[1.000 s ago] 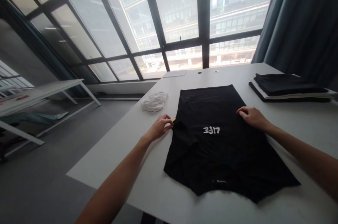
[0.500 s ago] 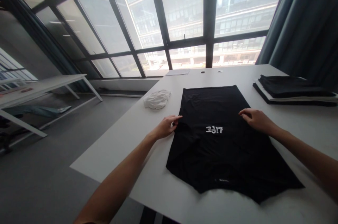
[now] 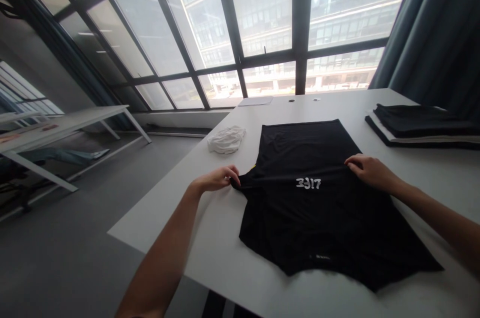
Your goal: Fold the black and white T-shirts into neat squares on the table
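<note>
A black shirt lies spread on the white table, its neckline towards me and a white print across its middle. At its left edge my left hand pinches a fold of the cloth and holds it out to the side; a small bit of yellow shows just above that fold. My right hand rests at the shirt's right edge, thumb and fingertips closed on the fabric. Beyond my left hand lies a crumpled white cloth.
Folded dark and white garments are stacked at the table's right. A flat sheet lies at the far edge, near the windows. Another white table stands to the left across the grey floor, with a person's legs partly visible under it.
My left hand has moved left and now pulls a fold of the shirt's left edge outward. My right hand stays at the right edge. The view has shifted slightly.
</note>
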Available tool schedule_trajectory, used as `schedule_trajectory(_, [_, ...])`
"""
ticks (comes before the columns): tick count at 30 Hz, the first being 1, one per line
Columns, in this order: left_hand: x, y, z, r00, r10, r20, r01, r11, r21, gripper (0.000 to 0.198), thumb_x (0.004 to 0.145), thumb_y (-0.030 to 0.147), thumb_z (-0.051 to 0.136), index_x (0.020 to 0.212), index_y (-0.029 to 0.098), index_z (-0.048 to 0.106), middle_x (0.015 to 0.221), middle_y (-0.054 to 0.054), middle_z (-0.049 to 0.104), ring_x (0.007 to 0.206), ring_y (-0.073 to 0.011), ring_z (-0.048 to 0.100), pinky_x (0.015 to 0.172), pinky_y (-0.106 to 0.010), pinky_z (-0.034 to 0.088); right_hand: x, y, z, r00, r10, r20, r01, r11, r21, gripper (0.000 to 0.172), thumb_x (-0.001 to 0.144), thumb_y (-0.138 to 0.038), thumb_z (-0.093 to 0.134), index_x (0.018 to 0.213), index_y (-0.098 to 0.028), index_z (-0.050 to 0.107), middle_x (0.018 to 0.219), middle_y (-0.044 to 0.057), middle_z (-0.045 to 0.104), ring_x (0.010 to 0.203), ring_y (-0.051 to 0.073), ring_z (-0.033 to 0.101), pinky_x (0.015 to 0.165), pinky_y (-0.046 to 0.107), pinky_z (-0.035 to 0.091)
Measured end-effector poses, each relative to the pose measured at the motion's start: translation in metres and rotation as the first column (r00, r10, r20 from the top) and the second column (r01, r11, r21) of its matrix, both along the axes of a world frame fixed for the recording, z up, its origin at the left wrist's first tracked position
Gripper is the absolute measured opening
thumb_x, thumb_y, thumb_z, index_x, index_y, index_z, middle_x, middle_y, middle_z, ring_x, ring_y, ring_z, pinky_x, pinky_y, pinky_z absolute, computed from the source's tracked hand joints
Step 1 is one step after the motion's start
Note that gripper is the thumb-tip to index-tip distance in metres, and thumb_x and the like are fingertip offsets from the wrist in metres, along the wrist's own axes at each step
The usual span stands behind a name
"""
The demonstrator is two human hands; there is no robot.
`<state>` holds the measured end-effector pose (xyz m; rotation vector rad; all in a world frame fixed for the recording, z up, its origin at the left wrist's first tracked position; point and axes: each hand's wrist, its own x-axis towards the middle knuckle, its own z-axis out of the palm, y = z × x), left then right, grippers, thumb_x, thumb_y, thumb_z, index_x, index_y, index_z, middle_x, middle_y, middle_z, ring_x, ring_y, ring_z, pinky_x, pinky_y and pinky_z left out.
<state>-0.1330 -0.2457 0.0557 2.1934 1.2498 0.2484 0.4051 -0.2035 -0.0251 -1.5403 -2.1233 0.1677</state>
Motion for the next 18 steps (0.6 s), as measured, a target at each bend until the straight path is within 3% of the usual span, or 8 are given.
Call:
schedule_trajectory(4, [-0.001,0.000,0.002,0.999,0.036,0.011,-0.035,0.998,-0.058,0.043,0.069,0.008,0.048,0.094,0.021,0.081,0.114,-0.007,0.069,0.105,-0.0213,0.064,0.090,-0.027,0.050,0.000,0.000,-0.002,1.000,0.009,-0.009,-0.008,1.000,0.021,0.028,0.090,-0.035,0.051,0.096,-0.021,0.075,0.100,0.008,0.075,0.084,0.024,0.070,0.077,0.036,0.053])
schedule_trajectory(7, [0.011,0.006,-0.006,0.979,0.152,0.137,-0.165,0.982,0.089,0.036,0.078,0.014,0.049,0.100,0.019,0.078,0.112,-0.007,0.072,0.102,-0.0207,0.066,0.088,-0.027,0.051,0.000,0.000,-0.003,1.000,0.002,-0.020,-0.001,0.999,0.046,0.027,0.089,-0.031,0.051,0.097,-0.021,0.075,0.101,0.007,0.076,0.088,0.025,0.070,0.080,0.036,0.053])
schedule_trajectory(10, [0.037,0.014,-0.025,0.928,0.315,0.200,-0.360,0.894,0.266,0.032,0.087,0.025,0.054,0.109,0.018,0.075,0.098,-0.006,0.075,0.084,-0.0182,0.069,0.079,-0.026,0.053,0.000,0.000,-0.003,0.999,-0.023,-0.024,0.024,0.998,0.065,0.027,0.088,-0.028,0.050,0.096,-0.021,0.074,0.100,0.007,0.076,0.089,0.026,0.071,0.082,0.038,0.053])
schedule_trajectory(14, [0.064,0.022,-0.047,0.898,0.435,0.069,-0.429,0.828,0.361,0.019,0.085,0.030,0.067,0.096,0.019,0.077,0.085,-0.004,0.075,0.075,-0.0174,0.068,0.075,-0.025,0.051,0.002,0.000,-0.003,0.998,-0.057,-0.011,0.058,0.996,0.064,0.027,0.088,-0.027,0.048,0.096,-0.021,0.074,0.099,0.007,0.076,0.089,0.027,0.071,0.082,0.039,0.053])
schedule_trajectory(18, [0.068,0.027,-0.050,0.860,0.511,-0.023,-0.474,0.813,0.338,0.014,0.085,0.031,0.069,0.084,0.019,0.075,0.084,-0.005,0.075,0.079,-0.0183,0.068,0.075,-0.025,0.048,0.005,0.000,-0.003,0.995,-0.095,0.030,0.094,0.995,0.038,0.029,0.089,-0.026,0.045,0.095,-0.021,0.073,0.100,0.008,0.076,0.089,0.027,0.071,0.083,0.040,0.052])
